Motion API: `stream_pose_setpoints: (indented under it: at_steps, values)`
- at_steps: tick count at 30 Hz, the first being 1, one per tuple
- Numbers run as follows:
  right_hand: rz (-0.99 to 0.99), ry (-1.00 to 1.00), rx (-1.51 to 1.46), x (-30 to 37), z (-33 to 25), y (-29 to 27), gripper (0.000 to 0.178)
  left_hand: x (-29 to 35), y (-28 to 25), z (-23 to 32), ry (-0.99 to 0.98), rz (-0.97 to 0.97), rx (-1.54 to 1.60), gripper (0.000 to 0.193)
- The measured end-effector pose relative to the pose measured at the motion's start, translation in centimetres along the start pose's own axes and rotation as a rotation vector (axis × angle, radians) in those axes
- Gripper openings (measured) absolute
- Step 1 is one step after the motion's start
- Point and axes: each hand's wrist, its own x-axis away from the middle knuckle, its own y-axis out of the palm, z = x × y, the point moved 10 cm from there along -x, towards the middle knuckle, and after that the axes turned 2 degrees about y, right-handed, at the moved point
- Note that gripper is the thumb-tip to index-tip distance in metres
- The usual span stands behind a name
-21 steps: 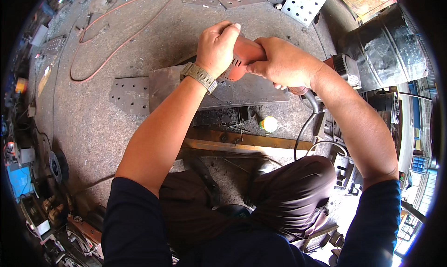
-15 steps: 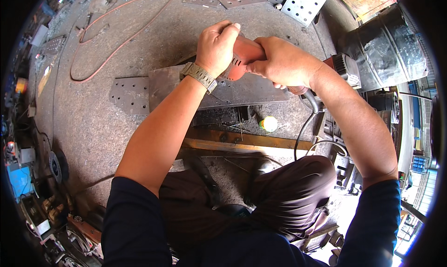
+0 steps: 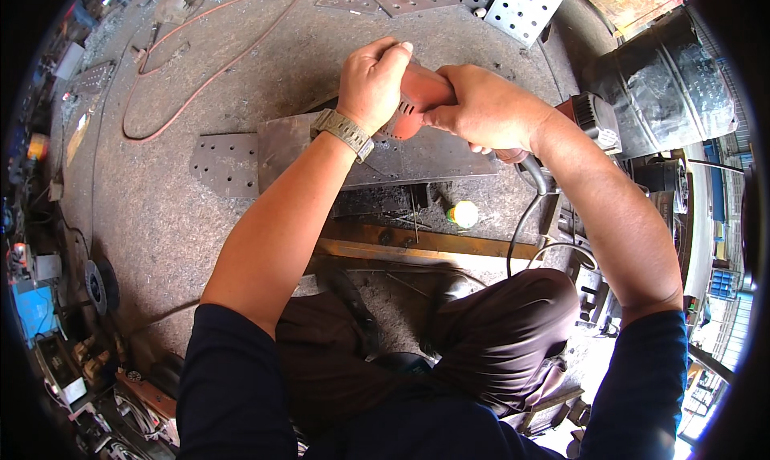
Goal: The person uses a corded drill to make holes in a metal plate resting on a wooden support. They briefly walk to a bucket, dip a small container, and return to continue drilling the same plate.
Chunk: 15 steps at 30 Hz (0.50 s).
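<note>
Both my hands are closed on a red corded power tool (image 3: 423,91) with dark vent slots in its housing. My left hand (image 3: 373,83), with a patterned watch on the wrist, grips the tool's left side, thumb uppermost. My right hand (image 3: 489,103) wraps round its right part, near the grip where the black cord (image 3: 528,211) leaves. Below the tool lies a flat grey steel plate (image 3: 289,151). The tool's working end is hidden by my hands and its housing, so I cannot tell whether it touches the plate.
A plate with holes (image 3: 224,165) lies left of the steel plate. Nearer me are a rusty steel bar (image 3: 441,251) and a small yellow-green container (image 3: 463,214). A red hose (image 3: 192,99) curves across the floor. A black drum (image 3: 662,83) is at the far right.
Hardly anything differs. My right forearm has shifted very slightly left; both hands keep their hold on the power tool.
</note>
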Motion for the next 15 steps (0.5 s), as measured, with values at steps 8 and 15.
stream_pose_setpoints:
  at_steps: [8,15]
  values:
    - [0.006,-0.005,0.006,0.02,-0.05,-0.12,0.04,-0.16,0.06,-0.25,0.003,-0.002,0.035,0.026]
    - [0.002,0.006,0.001,0.09,0.09,-0.02,0.041,-0.17,0.08,-0.58,-0.003,-0.005,0.004,0.025]
